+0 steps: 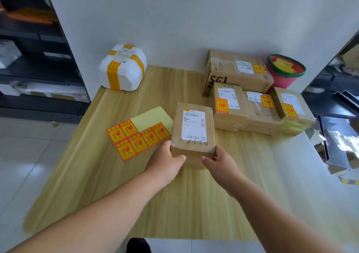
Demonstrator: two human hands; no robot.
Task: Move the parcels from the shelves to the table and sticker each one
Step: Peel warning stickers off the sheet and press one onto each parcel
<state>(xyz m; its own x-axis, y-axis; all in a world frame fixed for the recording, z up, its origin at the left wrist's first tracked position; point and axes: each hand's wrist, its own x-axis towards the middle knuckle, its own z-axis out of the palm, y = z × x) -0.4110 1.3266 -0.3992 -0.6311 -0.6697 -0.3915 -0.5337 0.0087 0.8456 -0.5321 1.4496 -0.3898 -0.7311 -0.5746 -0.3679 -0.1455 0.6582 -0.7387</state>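
Observation:
A small brown cardboard parcel (193, 130) with a white shipping label lies in the middle of the wooden table (108, 184). My left hand (167, 162) holds its near left corner, and my right hand (220, 163) holds its near right corner. Left of the parcel lies a sticker sheet (138, 136) with several orange and yellow fragile stickers and a bare backing part. At the back right lie several brown parcels (229, 108) that each carry an orange sticker. A white wrapped parcel with orange tape (122, 68) stands at the table's back left.
A red bucket with a green rim (285, 71) stands at the back right corner. Dark shelves with parcels (35, 64) stand to the left. More shelving and shiny items (338, 136) are on the right. A white wall rises behind the table.

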